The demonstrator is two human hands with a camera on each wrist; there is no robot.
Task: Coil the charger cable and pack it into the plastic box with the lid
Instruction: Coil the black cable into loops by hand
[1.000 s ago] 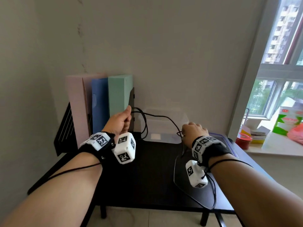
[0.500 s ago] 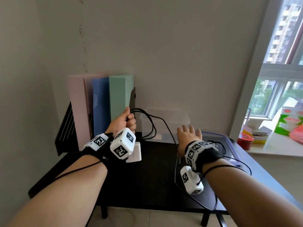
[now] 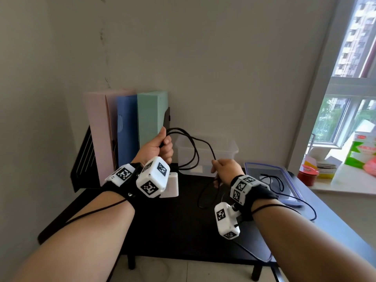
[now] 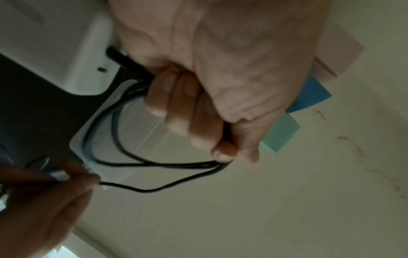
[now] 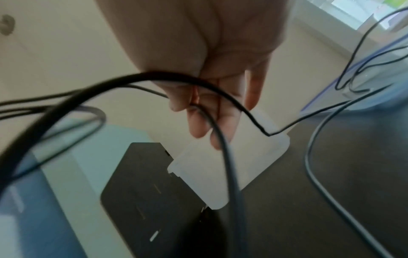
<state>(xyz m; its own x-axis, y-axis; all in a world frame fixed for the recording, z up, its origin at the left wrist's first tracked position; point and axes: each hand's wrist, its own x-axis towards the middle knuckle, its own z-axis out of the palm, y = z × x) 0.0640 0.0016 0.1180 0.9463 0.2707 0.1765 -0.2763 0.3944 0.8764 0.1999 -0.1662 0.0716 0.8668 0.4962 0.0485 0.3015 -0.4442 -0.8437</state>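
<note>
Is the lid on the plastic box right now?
No, the lid lies flat on the table beside the open plastic box.

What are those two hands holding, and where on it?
Both hold the black charger cable: the left hand grips the gathered loops, the right hand pinches the loose strand further along.

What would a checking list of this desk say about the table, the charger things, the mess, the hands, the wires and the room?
Surface: black table, against the wall.
Job's things: charger cable partly coiled, in loops; white charger block hangs under the left hand; clear plastic box open, nothing seen inside; lid flat on the table to its right.
Clutter: pink, blue and green folders upright in a black rack.
Grippers: left hand grips the loops; right hand pinches the loose strand.
Cables: thin black wrist-camera wires trail over the lid.
Surroundings: windowsill with a red jar and cartons.
</note>
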